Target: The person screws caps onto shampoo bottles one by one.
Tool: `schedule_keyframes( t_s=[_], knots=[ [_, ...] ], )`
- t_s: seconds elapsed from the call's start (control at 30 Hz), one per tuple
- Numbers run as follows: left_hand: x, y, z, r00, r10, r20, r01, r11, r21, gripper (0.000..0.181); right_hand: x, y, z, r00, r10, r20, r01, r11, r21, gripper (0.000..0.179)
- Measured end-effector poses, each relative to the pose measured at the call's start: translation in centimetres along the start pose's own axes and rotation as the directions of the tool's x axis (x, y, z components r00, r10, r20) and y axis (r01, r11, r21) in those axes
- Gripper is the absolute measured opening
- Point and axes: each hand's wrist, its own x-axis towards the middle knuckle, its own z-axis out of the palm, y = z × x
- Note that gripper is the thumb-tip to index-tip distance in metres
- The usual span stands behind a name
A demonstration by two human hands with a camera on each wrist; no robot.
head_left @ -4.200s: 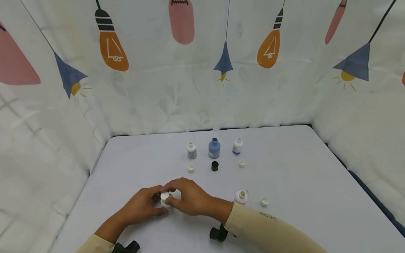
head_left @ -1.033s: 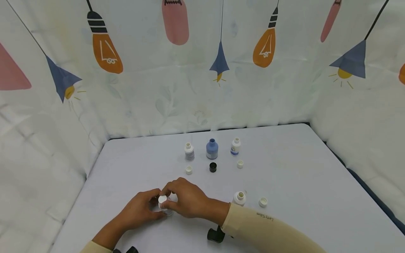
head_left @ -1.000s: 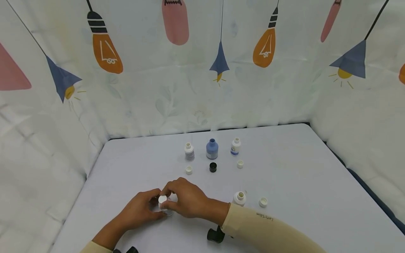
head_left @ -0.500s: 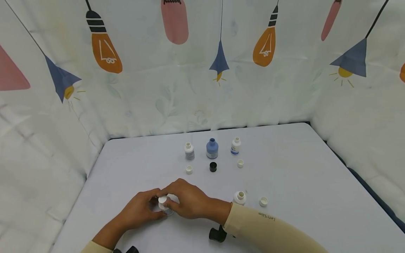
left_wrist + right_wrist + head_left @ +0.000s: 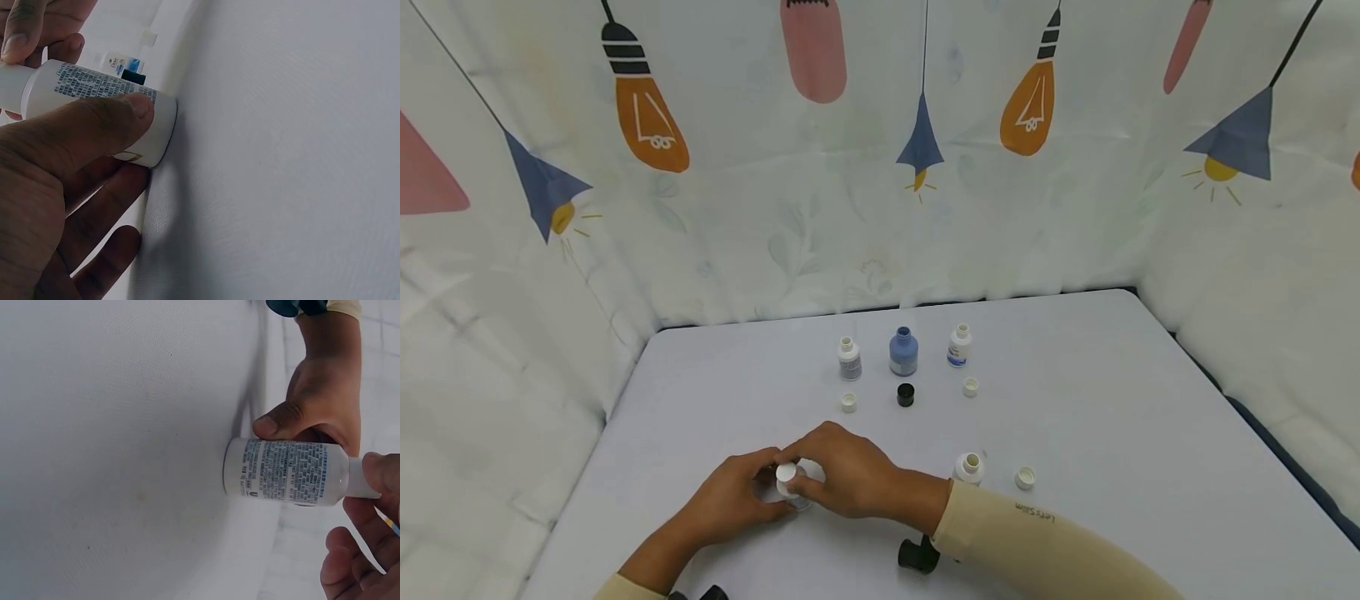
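Note:
A small white bottle [image 5: 287, 472] with dense printed text stands upright on the table toward the front left. My left hand [image 5: 726, 500] grips its body low down, thumb on one side and fingers on the other. At the top, my right hand [image 5: 850, 475] pinches the white cap [image 5: 786, 472] between thumb and index finger. The cap sits on the bottle's neck. In the left wrist view the thumb [image 5: 115, 125] lies across the printed label. The other right fingers [image 5: 340, 569] are bent beside the bottle, off it.
Farther back stand an uncapped white bottle [image 5: 849, 367], a blue bottle [image 5: 903, 356] and another white bottle [image 5: 958, 350]. Before them lie a white cap [image 5: 848, 403], a black cap [image 5: 906, 395] and another white cap [image 5: 970, 387]. Near the right forearm are an open bottle [image 5: 968, 469] and its cap [image 5: 1025, 478].
The right thumb and index finger have shifted slightly around the cap, the index finger now reaching straighter across its far side. The left hand keeps its grip, and the bottle has stayed in place.

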Motion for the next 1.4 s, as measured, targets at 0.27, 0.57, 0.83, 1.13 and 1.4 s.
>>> schedule_keyframes(
  t_s=[0.27, 0.57, 0.83, 1.13, 1.4],
  knots=[
    [0.2, -0.2, 0.0, 1.000, 0.012, -0.004, -0.012, 0.999, -0.040, 0.047, -0.5, 0.0, -0.9, 0.998, 0.039, 0.043, -0.037, 0.999, -0.038, 0.045],
    [0.4, -0.1, -0.5, 1.000, 0.002, -0.011, -0.002, 0.999, -0.053, 0.045, -1.0, -0.3, -2.3, 0.996, 0.084, 0.015, -0.083, 0.995, -0.054, 0.040],
    [0.1, -0.6, -0.7, 0.994, -0.064, -0.092, 0.059, 0.997, -0.059, 0.044, -2.0, -0.3, -3.6, 0.997, 0.075, -0.017, -0.076, 0.996, -0.043, 0.034],
    [0.1, -0.9, -1.5, 0.973, -0.122, -0.197, 0.109, 0.991, -0.073, 0.047, -2.6, -0.4, -5.0, 0.998, 0.054, -0.031, -0.055, 0.997, -0.046, 0.033],
    [0.3, -1.6, -2.2, 0.940, -0.223, -0.259, 0.221, 0.975, -0.036, 0.051, -3.0, -0.2, -5.9, 0.998, 0.051, -0.043, -0.053, 0.998, -0.043, 0.032]
  ],
)
